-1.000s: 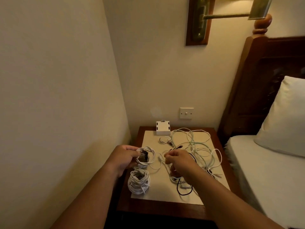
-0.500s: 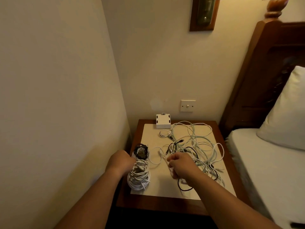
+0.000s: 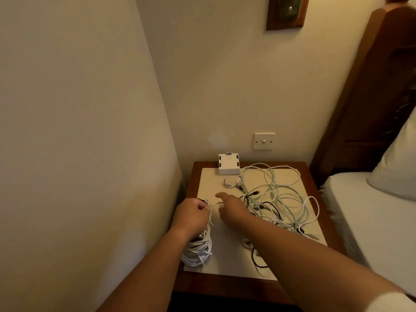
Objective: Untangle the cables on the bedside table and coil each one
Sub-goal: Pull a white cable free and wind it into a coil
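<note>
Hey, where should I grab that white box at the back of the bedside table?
Probably take the white box from above, pinching its left and right faces: it sits flat near the wall, and the cable tangle starts just off its right side.

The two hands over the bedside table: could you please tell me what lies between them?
In the head view, a loop of white cable arcs between the left hand and the right hand, seen against the cream mat; nothing else shows there.

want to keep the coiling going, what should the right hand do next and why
Probably pinch the loose white loop with the right hand, open right beside it, and draw it from the tangle toward the left hand; the white coil below is already wound.
</note>
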